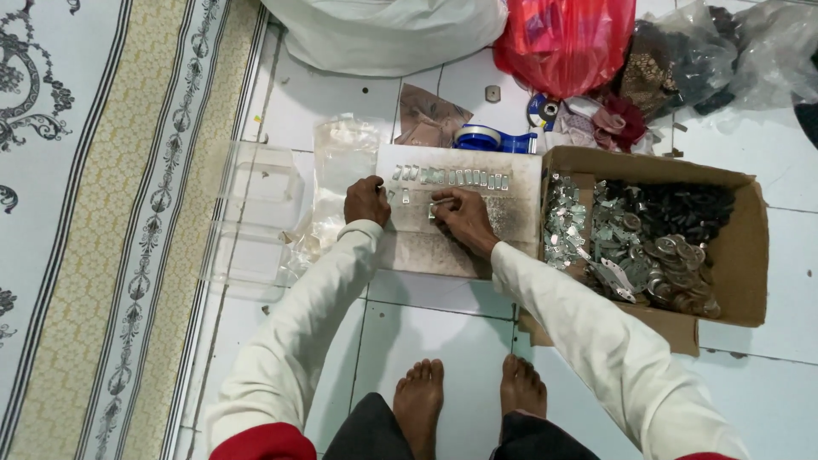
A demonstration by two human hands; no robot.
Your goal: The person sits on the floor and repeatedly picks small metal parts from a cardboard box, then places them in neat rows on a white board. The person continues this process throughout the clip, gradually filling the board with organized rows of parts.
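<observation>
Head view — both hands down on the pale board (443, 247) on the floor. Left hand (366, 201) is curled, knuckles up; its grip — cannot tell. Right hand (461, 216) pinches a small metal clip (438, 203) just below the row of clips (452, 176). Cardboard box (743, 255) of metal parts sits just right.

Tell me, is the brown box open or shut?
Open. The cardboard box has no lid over it, and its flaps are spread, so you can see the shiny metal pieces piled inside.
</observation>
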